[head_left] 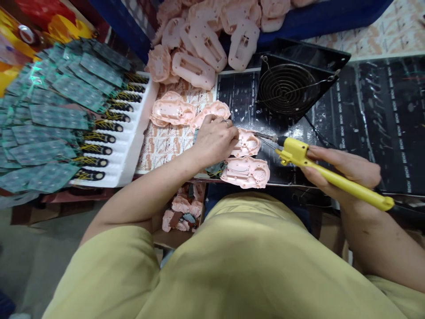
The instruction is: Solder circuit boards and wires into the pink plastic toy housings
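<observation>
My right hand [345, 170] is wrapped round a yellow soldering iron [348, 182], whose tip reaches the upper edge of a pink plastic shell [247, 142] at the middle of the work surface. At the left side of that shell, my left hand [215, 139] has its fingers bent and pressed together, and what they pinch is hidden. A second pink shell [247, 172] lies just below, by the table's front edge, with part of a green board [215, 169] beside it. Behind my left hand sits another shell [214, 110], partly covered.
A black fan [283, 88] stands behind the iron. Green circuit boards [59, 115] with yellow wires are heaped along a white foam tray [133, 146] at left. Pink shells [202, 44] fill the back near a blue bin [318, 22]. Another shell [172, 110] lies left of centre.
</observation>
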Demonstrator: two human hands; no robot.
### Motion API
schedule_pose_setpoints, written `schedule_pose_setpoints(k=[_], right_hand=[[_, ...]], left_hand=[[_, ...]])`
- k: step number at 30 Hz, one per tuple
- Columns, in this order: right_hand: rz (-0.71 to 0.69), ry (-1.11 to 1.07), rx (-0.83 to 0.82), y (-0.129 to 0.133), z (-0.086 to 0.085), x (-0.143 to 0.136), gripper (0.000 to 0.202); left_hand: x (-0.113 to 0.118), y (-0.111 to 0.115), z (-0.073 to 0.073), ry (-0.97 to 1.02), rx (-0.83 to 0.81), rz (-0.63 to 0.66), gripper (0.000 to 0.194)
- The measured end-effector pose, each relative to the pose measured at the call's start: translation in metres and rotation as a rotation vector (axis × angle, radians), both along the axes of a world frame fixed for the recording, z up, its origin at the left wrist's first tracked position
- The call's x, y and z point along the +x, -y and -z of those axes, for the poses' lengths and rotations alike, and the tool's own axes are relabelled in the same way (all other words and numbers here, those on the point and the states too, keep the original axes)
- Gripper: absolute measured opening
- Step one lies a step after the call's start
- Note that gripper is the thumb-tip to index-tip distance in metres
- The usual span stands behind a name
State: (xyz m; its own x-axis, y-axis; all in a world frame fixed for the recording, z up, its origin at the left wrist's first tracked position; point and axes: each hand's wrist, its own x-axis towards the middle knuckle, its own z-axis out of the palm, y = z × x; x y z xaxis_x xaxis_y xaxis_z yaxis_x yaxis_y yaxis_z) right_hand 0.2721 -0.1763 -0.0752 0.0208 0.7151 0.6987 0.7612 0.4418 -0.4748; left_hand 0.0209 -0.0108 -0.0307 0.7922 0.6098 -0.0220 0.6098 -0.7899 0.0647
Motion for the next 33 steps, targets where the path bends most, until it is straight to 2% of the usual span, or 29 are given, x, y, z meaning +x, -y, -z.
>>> schedule_pose_setpoints(k=[5,9,13,16,19,22,25,33], right_hand=[[0.020,-0.030,0.045,-0.001,0.000,-0.006,0.055],[0.071,-0.025,0.000,0.004,0.003,-0.004,0.059],[0.127,-0.034,-0.026,0.010,0.005,-0.005,0.056],[0.136,-0.035,-0.026,0.013,0.000,-0.009,0.045],[0.060,-0.105,-0.051,0.016,-0.007,-0.014,0.035],[-0.091,-0.184,-0.002,0.015,-0.009,-0.018,0.037],[-0.196,-0.163,0.023,0.009,-0.005,-0.021,0.036],[-0.241,-0.125,0.054,-0.002,0.005,-0.024,0.034]], left_hand=[[-0.011,-0.005,-0.005,0.072,-0.122,-0.064,0.024],[-0.027,-0.012,-0.004,0.191,-0.251,-0.128,0.028],[-0.030,-0.011,0.001,0.212,-0.240,-0.181,0.020],[-0.026,-0.006,0.003,0.202,-0.236,-0.165,0.016],[-0.022,-0.002,0.004,0.180,-0.242,-0.105,0.016],[-0.020,-0.001,0.004,0.136,-0.222,-0.073,0.019],[-0.016,-0.001,0.003,0.095,-0.189,-0.061,0.020],[-0.007,-0.001,-0.006,-0.038,-0.193,-0.054,0.020]])
